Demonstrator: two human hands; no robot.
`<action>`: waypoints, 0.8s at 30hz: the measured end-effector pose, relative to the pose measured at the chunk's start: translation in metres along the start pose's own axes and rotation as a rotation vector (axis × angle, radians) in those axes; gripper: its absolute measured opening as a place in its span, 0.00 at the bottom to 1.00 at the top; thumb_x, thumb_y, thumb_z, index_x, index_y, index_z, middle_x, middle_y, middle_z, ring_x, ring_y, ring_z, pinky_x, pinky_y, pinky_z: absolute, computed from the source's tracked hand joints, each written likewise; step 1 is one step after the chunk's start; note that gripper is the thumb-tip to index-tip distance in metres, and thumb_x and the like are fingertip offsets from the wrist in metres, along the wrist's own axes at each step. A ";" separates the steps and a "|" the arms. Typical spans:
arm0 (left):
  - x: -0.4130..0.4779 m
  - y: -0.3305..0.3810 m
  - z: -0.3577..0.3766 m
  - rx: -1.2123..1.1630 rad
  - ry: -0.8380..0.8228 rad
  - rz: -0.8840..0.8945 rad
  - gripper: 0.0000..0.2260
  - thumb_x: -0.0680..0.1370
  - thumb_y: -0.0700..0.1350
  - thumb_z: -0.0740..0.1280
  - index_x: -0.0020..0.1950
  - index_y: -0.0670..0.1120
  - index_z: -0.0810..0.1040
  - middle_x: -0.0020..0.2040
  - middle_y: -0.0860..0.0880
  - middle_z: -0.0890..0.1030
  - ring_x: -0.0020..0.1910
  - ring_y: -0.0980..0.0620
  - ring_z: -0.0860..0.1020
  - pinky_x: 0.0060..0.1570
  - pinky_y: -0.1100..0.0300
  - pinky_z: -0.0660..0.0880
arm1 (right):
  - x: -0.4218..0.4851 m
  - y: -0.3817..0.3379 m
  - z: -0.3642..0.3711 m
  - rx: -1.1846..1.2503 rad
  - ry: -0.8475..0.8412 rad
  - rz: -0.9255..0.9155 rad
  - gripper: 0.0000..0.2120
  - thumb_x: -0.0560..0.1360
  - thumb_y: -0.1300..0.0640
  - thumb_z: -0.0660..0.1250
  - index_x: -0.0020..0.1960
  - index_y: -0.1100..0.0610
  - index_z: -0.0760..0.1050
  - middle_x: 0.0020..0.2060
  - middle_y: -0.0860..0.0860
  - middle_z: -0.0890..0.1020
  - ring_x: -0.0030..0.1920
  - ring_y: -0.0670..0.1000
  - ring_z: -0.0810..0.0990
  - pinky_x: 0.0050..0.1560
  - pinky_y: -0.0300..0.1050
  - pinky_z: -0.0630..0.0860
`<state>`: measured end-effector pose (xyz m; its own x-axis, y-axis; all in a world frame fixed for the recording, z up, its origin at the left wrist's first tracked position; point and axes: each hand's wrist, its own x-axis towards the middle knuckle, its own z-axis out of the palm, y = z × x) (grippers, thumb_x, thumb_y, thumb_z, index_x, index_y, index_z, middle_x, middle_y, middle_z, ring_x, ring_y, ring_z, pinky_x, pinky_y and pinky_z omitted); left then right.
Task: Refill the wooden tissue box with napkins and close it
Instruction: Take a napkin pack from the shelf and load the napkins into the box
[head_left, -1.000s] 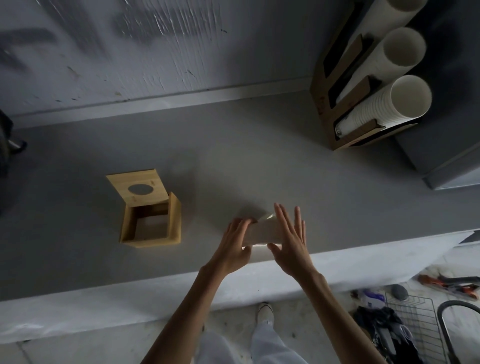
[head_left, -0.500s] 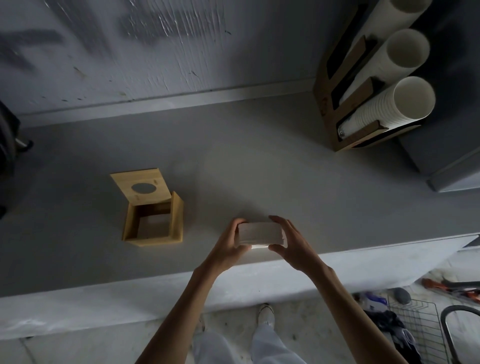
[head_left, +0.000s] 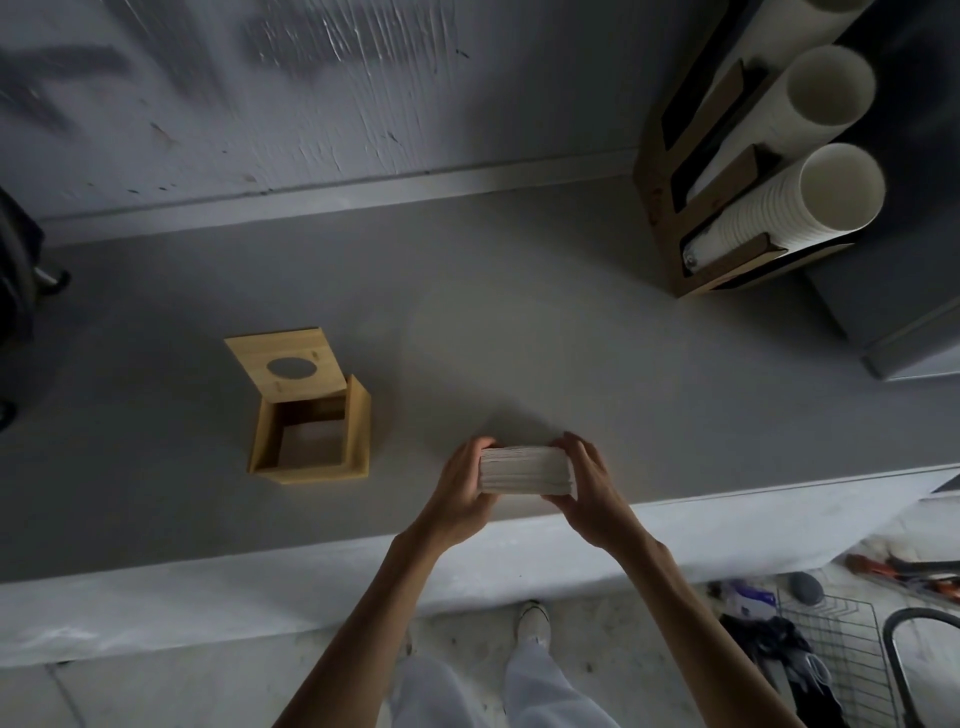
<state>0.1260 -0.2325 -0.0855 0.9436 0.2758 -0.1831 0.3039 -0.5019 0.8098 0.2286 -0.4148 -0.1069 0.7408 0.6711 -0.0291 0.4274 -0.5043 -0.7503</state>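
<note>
A thick stack of white napkins (head_left: 524, 470) is held between both hands near the front edge of the grey counter (head_left: 519, 338). My left hand (head_left: 460, 493) grips its left end and my right hand (head_left: 589, 491) grips its right end. The wooden tissue box (head_left: 358, 431) stands to the left of the hands, apart from them, with its top open and its inside looking empty. Its lid (head_left: 285, 369), with an oval hole, leans back from the box's far edge.
A wooden cup holder (head_left: 670, 208) with stacked white paper cups (head_left: 779, 208) stands at the back right. A grey appliance (head_left: 909, 312) is beside it. A dark object (head_left: 15, 291) sits at the far left. Below the counter are a wire basket (head_left: 831, 639) and clutter.
My hands went from flat fingers against the napkin stack to curled grips on both ends, and the stack now sits squared between them, slightly nearer the counter's front edge.
</note>
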 end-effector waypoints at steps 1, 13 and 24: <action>0.000 0.000 0.000 0.020 0.003 0.006 0.18 0.74 0.42 0.67 0.62 0.49 0.67 0.55 0.48 0.73 0.54 0.52 0.72 0.53 0.50 0.77 | 0.001 0.000 -0.001 -0.014 -0.002 -0.013 0.29 0.67 0.60 0.77 0.63 0.56 0.68 0.61 0.53 0.74 0.62 0.55 0.72 0.63 0.50 0.73; 0.005 0.003 -0.002 0.026 0.007 0.011 0.17 0.75 0.38 0.65 0.62 0.44 0.68 0.55 0.43 0.74 0.53 0.48 0.73 0.48 0.58 0.75 | 0.001 -0.002 -0.005 -0.071 0.004 -0.002 0.29 0.66 0.56 0.78 0.64 0.56 0.70 0.62 0.52 0.75 0.65 0.55 0.69 0.64 0.52 0.73; 0.004 0.002 0.005 0.012 0.037 -0.033 0.20 0.74 0.41 0.68 0.64 0.44 0.68 0.59 0.44 0.75 0.59 0.46 0.74 0.60 0.46 0.73 | -0.009 0.000 0.000 -0.101 0.061 0.034 0.35 0.72 0.56 0.73 0.74 0.59 0.64 0.69 0.55 0.72 0.71 0.56 0.66 0.70 0.56 0.67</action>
<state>0.1313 -0.2362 -0.0873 0.9276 0.3223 -0.1887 0.3365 -0.5019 0.7968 0.2217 -0.4211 -0.1065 0.7847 0.6198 -0.0110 0.4491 -0.5807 -0.6790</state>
